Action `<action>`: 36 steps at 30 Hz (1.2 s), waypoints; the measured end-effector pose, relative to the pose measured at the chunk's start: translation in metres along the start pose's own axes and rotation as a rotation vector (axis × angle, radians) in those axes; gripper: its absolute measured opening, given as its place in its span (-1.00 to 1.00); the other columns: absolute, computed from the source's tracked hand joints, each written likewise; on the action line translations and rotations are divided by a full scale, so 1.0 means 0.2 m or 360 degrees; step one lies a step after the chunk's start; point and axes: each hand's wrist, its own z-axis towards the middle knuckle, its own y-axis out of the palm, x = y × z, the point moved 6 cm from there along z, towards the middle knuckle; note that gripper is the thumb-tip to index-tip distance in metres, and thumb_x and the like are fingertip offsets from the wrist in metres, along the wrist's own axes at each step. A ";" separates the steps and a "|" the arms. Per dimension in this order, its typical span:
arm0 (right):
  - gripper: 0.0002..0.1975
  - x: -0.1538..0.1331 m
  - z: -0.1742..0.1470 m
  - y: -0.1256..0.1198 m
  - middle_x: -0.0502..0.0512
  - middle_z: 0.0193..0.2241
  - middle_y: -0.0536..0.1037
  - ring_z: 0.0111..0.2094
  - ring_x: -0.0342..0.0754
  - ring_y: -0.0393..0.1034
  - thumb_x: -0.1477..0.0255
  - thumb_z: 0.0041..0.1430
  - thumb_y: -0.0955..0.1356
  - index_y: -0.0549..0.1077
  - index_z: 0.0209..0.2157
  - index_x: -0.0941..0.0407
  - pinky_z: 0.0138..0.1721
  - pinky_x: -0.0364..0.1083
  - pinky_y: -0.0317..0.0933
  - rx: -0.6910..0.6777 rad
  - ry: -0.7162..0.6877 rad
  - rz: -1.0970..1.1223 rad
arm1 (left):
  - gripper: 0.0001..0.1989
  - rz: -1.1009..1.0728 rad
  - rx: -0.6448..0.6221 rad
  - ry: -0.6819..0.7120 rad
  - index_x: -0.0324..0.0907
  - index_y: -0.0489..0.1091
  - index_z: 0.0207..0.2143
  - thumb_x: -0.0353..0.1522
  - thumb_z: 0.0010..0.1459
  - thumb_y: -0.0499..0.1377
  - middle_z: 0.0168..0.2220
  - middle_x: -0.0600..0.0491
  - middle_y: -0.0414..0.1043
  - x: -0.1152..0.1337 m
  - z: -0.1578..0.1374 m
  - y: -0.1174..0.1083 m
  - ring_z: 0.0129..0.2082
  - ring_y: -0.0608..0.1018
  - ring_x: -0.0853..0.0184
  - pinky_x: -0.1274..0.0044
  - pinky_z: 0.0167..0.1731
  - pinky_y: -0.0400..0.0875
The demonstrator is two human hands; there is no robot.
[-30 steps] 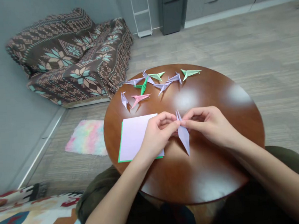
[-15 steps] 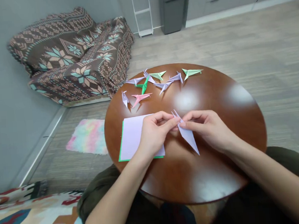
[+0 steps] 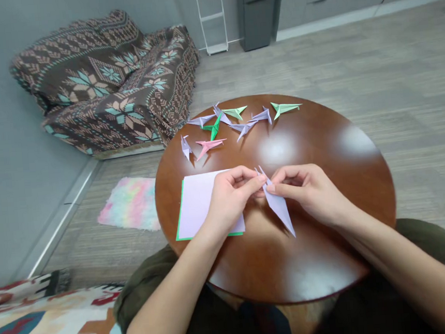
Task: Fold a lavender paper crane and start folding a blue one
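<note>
A folded lilac origami paper (image 3: pixel 279 209) is held over the table between both hands, its long point aimed down toward me and two thin tips sticking up at the top. My left hand (image 3: pixel 232 193) pinches its upper left side between thumb and fingers. From the other side, my right hand (image 3: pixel 306 186) grips its upper right edge, thumb on the near face. The fingertips behind the paper are partly hidden. Under my left wrist lies a stack of square paper (image 3: pixel 198 205), lilac on top with green showing at the edges.
Several folded paper cranes stand along the far side of the round brown table (image 3: pixel 322 148), among them a pink crane (image 3: pixel 209 146), a dark green crane (image 3: pixel 214 128) and a pale green crane (image 3: pixel 284 108). A patterned sofa (image 3: pixel 114 88) is beyond, left of a pastel rug (image 3: pixel 130 203) nearer me.
The paper's long lower point has tilted slightly downward and toward me. Both hands keep nearly the same place and grip.
</note>
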 end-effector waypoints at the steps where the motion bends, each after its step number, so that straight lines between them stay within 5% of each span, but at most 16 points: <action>1: -0.71 0.00 0.00 0.00 0.04 -0.54 0.53 -0.49 -0.11 0.28 0.23 -0.04 0.62 0.59 -0.50 0.13 -0.50 -0.13 0.07 0.0003 0.0006 0.0003 | -0.67 -0.0018 -0.0004 -0.0016 -0.26 0.53 -0.48 -0.28 -0.12 0.56 -0.47 0.09 0.57 0.00 0.00 0.00 -0.49 0.56 0.47 0.62 -0.40 0.49; 11: -0.77 -0.01 0.00 0.01 0.02 -0.51 0.56 -0.48 -0.11 0.31 0.29 -0.02 0.57 0.57 -0.44 0.15 -0.42 -0.12 0.14 0.0108 -0.0073 -0.0028 | -0.69 0.0021 -0.0023 -0.0008 -0.27 0.55 -0.44 -0.28 -0.09 0.55 -0.42 0.07 0.60 0.00 0.02 -0.03 -0.43 0.61 0.43 0.58 -0.28 0.55; 18: -0.86 -0.05 -0.02 0.02 -0.03 -0.55 0.45 -0.47 -0.12 0.23 0.38 0.12 0.44 0.50 -0.45 0.13 -0.44 -0.12 0.06 -0.0156 -0.0145 -0.0466 | -0.93 0.0671 -0.0286 -0.0048 -0.26 0.56 -0.42 -0.45 -0.01 0.38 -0.51 0.07 0.54 0.07 -0.01 -0.02 -0.51 0.56 0.41 0.58 -0.42 0.47; 36: -0.92 -0.04 -0.05 0.04 -0.08 -0.57 0.36 -0.50 -0.14 0.15 0.52 0.13 0.39 0.45 -0.44 0.11 -0.47 -0.12 -0.01 -0.0490 -0.0023 -0.0444 | -0.94 0.0837 -0.0508 -0.0064 -0.24 0.56 -0.47 -0.52 -0.06 0.28 -0.57 0.07 0.55 0.09 0.00 -0.05 -0.57 0.58 0.40 0.62 -0.49 0.42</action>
